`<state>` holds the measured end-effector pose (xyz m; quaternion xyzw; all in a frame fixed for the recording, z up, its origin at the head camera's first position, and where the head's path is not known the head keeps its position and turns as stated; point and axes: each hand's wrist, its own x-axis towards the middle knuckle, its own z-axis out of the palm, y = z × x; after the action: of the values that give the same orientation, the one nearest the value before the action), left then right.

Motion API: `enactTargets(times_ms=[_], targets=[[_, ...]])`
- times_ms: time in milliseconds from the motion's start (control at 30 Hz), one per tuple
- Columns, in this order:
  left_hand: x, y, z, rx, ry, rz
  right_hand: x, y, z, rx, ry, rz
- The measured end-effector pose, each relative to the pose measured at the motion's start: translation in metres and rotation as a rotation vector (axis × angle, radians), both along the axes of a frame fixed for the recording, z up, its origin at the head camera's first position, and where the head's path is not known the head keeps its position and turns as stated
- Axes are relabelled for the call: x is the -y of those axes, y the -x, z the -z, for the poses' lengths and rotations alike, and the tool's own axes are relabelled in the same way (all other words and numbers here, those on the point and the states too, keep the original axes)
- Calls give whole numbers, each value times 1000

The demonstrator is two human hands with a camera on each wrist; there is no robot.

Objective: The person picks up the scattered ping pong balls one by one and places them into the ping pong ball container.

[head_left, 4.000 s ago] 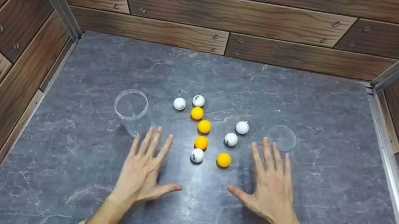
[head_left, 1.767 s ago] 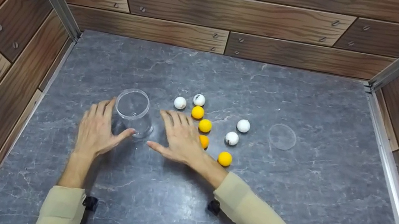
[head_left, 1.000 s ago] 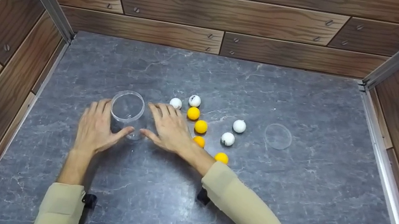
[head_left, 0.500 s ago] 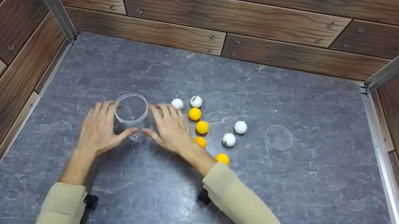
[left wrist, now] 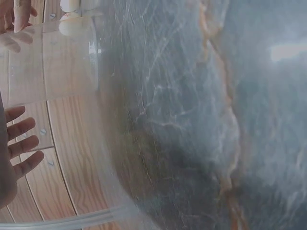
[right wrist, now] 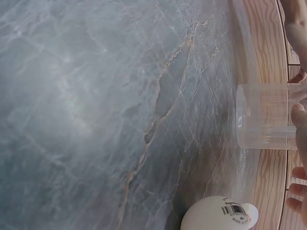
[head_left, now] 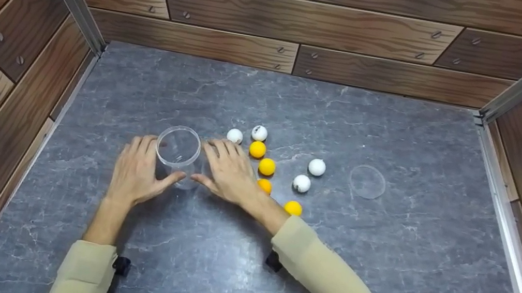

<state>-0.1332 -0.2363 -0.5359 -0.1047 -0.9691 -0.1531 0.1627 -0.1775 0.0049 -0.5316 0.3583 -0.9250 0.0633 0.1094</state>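
In the head view a clear plastic cup point(head_left: 177, 165) stands upright, mouth up, between the two hands. My left hand point(head_left: 134, 169) lies along its left side with straight fingers and the thumb across the front. The right hand point(head_left: 230, 175) meets the opposite side, its thumb also in front, so both thumbs hide part of the base. The left wrist view shows the cup wall point(left wrist: 53, 67) beside spread left fingers point(left wrist: 29, 163). From the right wrist, the cup point(right wrist: 264, 115) shows behind the right thumb point(right wrist: 298, 115). White ping-pong balls point(head_left: 235, 135) lie just beyond the right hand.
Orange ping-pong balls point(head_left: 257, 149) run in a line beside the right hand, one partly covered by it. More white balls point(head_left: 317, 167) lie to the right. A thin clear round lid point(head_left: 368, 182) rests farther right. Wood-patterned panels point(head_left: 307, 20) wall the grey marbled tabletop point(head_left: 240, 279).
Both hands have gone from flat on the tabletop to either side of the cup. The cup has shifted slightly right and nearer with them. The right forearm now covers where a white ball lay.
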Motion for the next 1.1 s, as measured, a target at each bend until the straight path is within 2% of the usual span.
enactTargets(times_ms=[367, 733, 1100], targets=[[-4, -9, 1, -65, 18, 22, -5, -9, 3, -52, -5, -17], [-16, -16, 3, -13, 12, 27, -17, -19, 4, -82, -12, -21], [-24, -23, 5, -67, 42, 37, -26, -26, 5, -113, -21, -44]])
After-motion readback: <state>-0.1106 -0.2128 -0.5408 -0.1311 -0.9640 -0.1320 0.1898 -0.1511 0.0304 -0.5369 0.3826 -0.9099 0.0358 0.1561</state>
